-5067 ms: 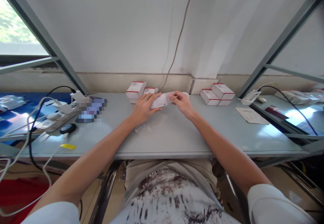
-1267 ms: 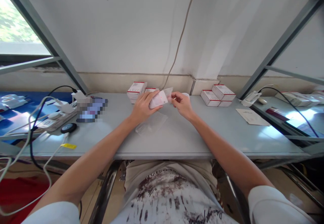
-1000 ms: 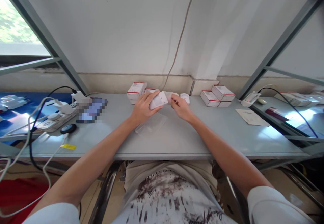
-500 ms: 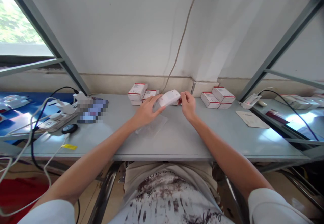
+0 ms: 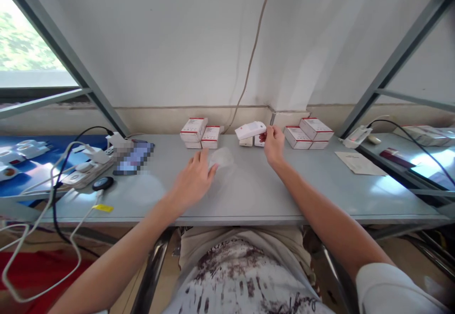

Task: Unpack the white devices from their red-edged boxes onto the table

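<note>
My right hand (image 5: 273,143) is closed on one end of a white oblong device (image 5: 250,129), its kind unclear, holding it raised and pointing left. Just behind and below it, other small white pieces (image 5: 246,141) rest on the table by the wall. My left hand (image 5: 195,176) is low over the table, its thumb and fingers at a crumpled clear plastic bag (image 5: 223,157). The grip on the bag's edge is partly hidden. The bag looks slack, and the device is outside it.
White-and-red boxes (image 5: 194,130) stand at the wall left of centre, with more boxes (image 5: 308,133) to the right. A phone (image 5: 133,158), a power strip (image 5: 83,172), cables and a black round puck (image 5: 103,183) are at left. Paper (image 5: 359,162) lies at right on the grey table (image 5: 256,195).
My left hand has drawn away from the white device, down and to the left, with the clear bag. My right hand has shifted slightly right and now holds the device alone.
</note>
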Available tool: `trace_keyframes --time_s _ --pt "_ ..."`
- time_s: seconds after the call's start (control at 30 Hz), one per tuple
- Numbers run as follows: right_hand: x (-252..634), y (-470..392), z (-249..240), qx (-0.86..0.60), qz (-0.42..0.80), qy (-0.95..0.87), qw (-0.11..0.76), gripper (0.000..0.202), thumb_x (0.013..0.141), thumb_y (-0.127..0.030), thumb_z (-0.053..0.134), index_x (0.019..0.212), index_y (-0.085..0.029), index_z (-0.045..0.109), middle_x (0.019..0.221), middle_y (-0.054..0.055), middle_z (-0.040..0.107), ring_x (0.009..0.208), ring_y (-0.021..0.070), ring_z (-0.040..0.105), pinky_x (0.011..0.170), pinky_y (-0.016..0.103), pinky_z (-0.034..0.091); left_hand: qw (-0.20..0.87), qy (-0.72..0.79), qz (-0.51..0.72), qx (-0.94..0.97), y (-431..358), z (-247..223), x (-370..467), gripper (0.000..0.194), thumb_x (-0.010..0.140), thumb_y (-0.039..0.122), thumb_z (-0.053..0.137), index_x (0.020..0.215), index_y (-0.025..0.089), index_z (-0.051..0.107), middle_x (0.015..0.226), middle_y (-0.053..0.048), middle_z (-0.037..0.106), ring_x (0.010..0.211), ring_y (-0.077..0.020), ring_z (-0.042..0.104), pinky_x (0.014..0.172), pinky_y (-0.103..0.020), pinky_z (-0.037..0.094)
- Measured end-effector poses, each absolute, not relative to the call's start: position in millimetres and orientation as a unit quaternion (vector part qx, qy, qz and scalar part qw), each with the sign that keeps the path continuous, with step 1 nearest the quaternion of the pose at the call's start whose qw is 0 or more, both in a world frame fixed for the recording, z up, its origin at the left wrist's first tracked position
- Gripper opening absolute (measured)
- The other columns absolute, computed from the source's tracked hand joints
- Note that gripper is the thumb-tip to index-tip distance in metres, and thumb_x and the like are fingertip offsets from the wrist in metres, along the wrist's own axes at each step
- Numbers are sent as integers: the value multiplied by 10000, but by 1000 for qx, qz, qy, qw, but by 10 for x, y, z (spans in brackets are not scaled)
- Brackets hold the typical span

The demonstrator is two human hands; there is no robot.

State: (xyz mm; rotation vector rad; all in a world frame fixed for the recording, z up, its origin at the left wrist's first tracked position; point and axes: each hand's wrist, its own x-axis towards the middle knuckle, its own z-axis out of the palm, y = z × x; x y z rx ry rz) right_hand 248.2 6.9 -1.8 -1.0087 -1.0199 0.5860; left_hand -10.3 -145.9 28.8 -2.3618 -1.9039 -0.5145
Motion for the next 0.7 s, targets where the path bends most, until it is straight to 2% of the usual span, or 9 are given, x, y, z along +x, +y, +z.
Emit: trace_keyframes --time_s 0.13,0.2,0.3,0.37,0.43,0.57,0.7 --pt "2464 77 -28 -455 269 -460 714 426 1039 -538 587 728 -262 494 645 -30 570 619 154 583 589 288 497 68 -634 -92 -765 -1666 322 9 502 1151 425 444 1552 126 491 1342 -205 684 1166 -378 707 884 -464 585" --pt "2468 80 -31 -456 270 -460 713 426 1033 -547 590 731 -261 500 644 -30 572 621 155 586 587 288 497 102 -625 -67 -771 -1678 331 19 564 1136 484 490 1560 113 503 1306 -210 702 1161 -400 702 915 -500 576" --pt "2483 82 -32 -454 273 -456 715 421 1024 -554 595 737 -259 509 657 -29 577 633 156 603 588 287 496 134 -605 -105 -778 -1588 299 -32 735 1101 585 541 1660 127 408 1424 -249 666 1261 -444 662 1004 -562 547" --pt "2495 82 -32 -449 276 -456 717 420 1018 -561 600 741 -260 508 662 -31 574 636 155 605 595 289 504 106 -573 -151 -798 -1492 254 -81 769 1089 604 554 1701 186 346 1550 -245 605 1349 -449 631 1056 -576 533" --pt "2505 83 -32 -445 276 -458 718 418 1016 -568 599 747 -261 506 661 -33 571 636 157 604 600 294 511 44 -519 -170 -837 -1410 202 -115 711 1109 577 521 1710 254 322 1644 -199 550 1449 -417 589 1136 -578 507" --pt "2519 90 -36 -452 265 -458 718 423 1007 -589 585 748 -266 499 656 -35 565 632 160 611 593 296 514 -45 -443 -142 -884 -1337 127 -143 648 1131 510 476 1710 254 334 1766 -151 432 1642 -367 410 1303 -572 393" --pt "2528 86 -35 -446 266 -460 721 420 997 -598 587 753 -267 500 667 -36 565 633 156 618 595 293 516 -82 -407 -113 -902 -1306 133 -200 653 1119 383 457 1743 281 295 1834 -98 317 1709 -313 292 1363 -537 342"
